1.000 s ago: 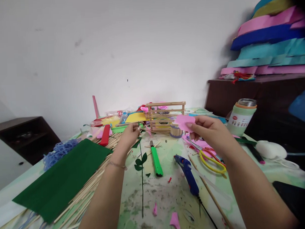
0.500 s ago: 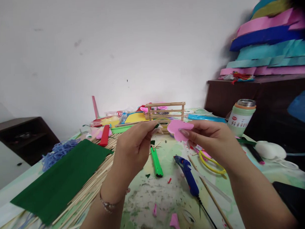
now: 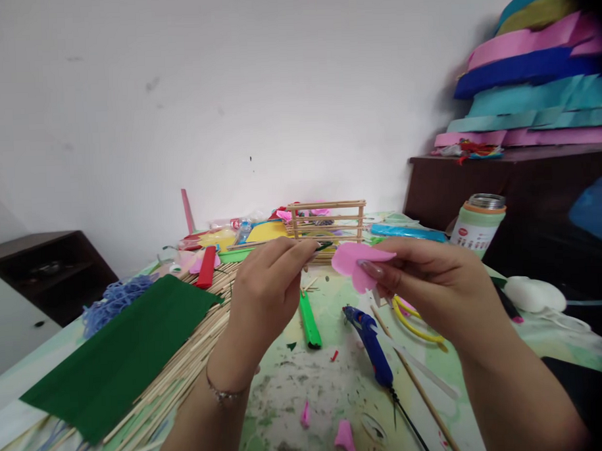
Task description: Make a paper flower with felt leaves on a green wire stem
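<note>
Over the middle of the table, my left hand (image 3: pixel 271 292) pinches a small dark green piece (image 3: pixel 323 246) between thumb and fingertips. My right hand (image 3: pixel 426 274) is closed on a pink petal-shaped piece (image 3: pixel 351 260), held between thumb and fingers. A narrow gap separates the green piece from the pink one. Below them lie a blue glue gun (image 3: pixel 372 351) with a black cord and a bright green strip (image 3: pixel 309 324). Yellow-handled scissors (image 3: pixel 416 327) are partly hidden behind my right hand. Behind the hands stands a frame of wooden sticks (image 3: pixel 327 205).
A dark green sheet (image 3: pixel 122 357) and many thin sticks (image 3: pixel 187 361) cover the left side, beside blue tangled strands (image 3: pixel 113 301). A green bottle (image 3: pixel 479 226) and a white object (image 3: pixel 533 295) are at the right. Pink scraps (image 3: pixel 345 440) lie near the front.
My right hand has moved slightly right and down, and the pink piece is turned a little. My left hand has shifted a little right, and more of the green piece shows.
</note>
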`<state>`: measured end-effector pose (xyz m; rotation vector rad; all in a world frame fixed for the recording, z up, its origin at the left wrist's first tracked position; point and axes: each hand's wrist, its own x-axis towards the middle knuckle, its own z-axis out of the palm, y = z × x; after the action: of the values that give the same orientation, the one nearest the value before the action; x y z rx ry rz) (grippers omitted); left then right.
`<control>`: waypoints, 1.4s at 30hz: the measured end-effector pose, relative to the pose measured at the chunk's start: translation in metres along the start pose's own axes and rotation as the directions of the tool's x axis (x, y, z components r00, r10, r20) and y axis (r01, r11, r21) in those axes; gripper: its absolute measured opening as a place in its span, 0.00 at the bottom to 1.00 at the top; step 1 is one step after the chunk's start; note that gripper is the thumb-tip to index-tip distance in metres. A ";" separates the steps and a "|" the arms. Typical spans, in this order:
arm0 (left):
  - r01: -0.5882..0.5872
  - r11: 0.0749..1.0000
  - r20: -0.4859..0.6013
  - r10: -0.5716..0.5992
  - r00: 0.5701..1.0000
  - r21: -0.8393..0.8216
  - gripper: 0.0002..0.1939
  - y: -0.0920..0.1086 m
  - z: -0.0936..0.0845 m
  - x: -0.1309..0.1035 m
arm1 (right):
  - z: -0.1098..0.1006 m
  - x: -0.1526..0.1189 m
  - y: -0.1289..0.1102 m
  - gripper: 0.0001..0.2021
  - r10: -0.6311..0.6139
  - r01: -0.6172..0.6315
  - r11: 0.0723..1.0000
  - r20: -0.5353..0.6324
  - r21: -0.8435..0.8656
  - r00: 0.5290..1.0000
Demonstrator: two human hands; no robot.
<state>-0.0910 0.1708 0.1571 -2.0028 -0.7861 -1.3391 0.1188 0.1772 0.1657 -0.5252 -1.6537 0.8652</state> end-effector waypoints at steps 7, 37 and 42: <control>-0.019 1.000 0.080 0.020 0.997 -0.015 0.13 0.008 -0.003 0.002 | -0.003 0.008 0.011 0.06 0.051 -0.062 0.968 0.049 0.243 0.997; 0.161 0.933 0.172 -0.110 0.979 -0.322 0.14 0.018 0.002 0.004 | 0.008 0.010 0.013 0.09 0.182 -0.233 0.887 0.161 0.398 0.970; 0.142 0.934 0.165 -0.092 0.982 -0.327 0.14 0.020 0.002 0.004 | 0.007 0.009 0.013 0.08 0.175 -0.239 0.868 0.182 0.436 0.968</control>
<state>-0.0741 0.1601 0.1574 -2.3780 -0.7951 -1.4897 0.1085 0.1901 0.1606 -0.3212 -1.4606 1.4324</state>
